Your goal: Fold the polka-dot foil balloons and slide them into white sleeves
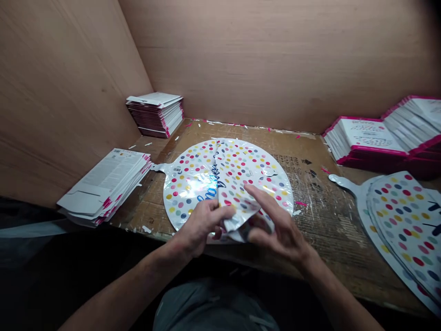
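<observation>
A round white foil balloon [188,161] with coloured dots and blue lettering lies flat at the middle of the worktop, its tail toward the left. On its right half a dotted folded layer [241,170] of foil has a straight edge running front to back; whether it is the same balloon or another on top, I cannot tell. My left hand [200,223] is closed on the layer's near edge, thumb on top. Close on the right, my right hand [280,230] is open, index finger and thumb apart around the lifted, creased near corner. It is slightly blurred.
More dotted foil balloons [396,220] lie stacked at the right. White-and-pink card packets stand in piles at the right rear [372,138], left rear [155,115] and left [106,184]. Wooden panels [258,59] close off the back and left. Pink and white scraps litter the cardboard-covered worktop [310,234].
</observation>
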`<state>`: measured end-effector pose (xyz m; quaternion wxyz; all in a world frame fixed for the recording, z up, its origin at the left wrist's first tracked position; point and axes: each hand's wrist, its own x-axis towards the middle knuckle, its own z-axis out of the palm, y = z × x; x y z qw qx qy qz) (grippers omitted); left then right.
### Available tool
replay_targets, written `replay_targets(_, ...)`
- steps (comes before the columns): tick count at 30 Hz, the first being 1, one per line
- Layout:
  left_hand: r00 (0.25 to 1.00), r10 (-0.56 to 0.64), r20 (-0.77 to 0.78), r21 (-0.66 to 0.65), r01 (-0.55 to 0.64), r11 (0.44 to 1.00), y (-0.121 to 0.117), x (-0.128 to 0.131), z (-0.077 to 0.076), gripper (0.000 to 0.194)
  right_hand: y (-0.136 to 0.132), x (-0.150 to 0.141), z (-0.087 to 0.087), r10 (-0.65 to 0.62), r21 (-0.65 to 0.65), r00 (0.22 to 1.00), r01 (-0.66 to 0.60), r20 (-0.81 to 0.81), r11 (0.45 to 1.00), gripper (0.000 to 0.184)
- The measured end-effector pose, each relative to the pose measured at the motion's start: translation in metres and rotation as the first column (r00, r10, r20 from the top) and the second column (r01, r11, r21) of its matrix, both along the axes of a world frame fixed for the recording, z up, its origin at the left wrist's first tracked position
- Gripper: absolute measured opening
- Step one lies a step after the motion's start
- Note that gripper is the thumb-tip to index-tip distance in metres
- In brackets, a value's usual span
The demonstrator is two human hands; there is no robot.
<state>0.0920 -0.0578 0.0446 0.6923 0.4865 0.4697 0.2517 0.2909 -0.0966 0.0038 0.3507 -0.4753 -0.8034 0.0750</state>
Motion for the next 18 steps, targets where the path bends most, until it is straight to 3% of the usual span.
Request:
replay_targets(3,0.976,0.064,0.206,-0.130,-0.037,0.991,0.010,0.004,0.017,0.034,-0.037,-0.019,-0.001,-0.142,0.230,0.990,0.135,0.012,0.964,0.082)
replay_targets(5,0.982,0.047,0.183,-0.118,-0.025,0.993,0.011,0.005,0.017,0.038,-0.045,-0.025,-0.009,-0.266,0.318,0.964,0.257,-0.017,0.913,0.078)
replay_targets(8,0.988,0.053,0.147,-0.094,-0.039,0.995,0.010,0.004,0.010,0.043,-0.045,-0.026,-0.017,-0.343,0.398,0.939,0.325,-0.029,0.858,0.069)
replay_targets(11,0.986,0.079,0.149,-0.084,-0.067,0.994,0.010,0.004,0.005,0.045,-0.043,-0.023,-0.017,-0.363,0.459,0.932,0.318,0.012,0.830,0.047)
replay_targets(18,0.990,0.099,0.098,-0.104,-0.089,0.991,0.002,-0.001,-0.009,0.048,-0.037,-0.021,-0.012,-0.205,0.439,0.976,0.154,0.069,0.885,0.009)
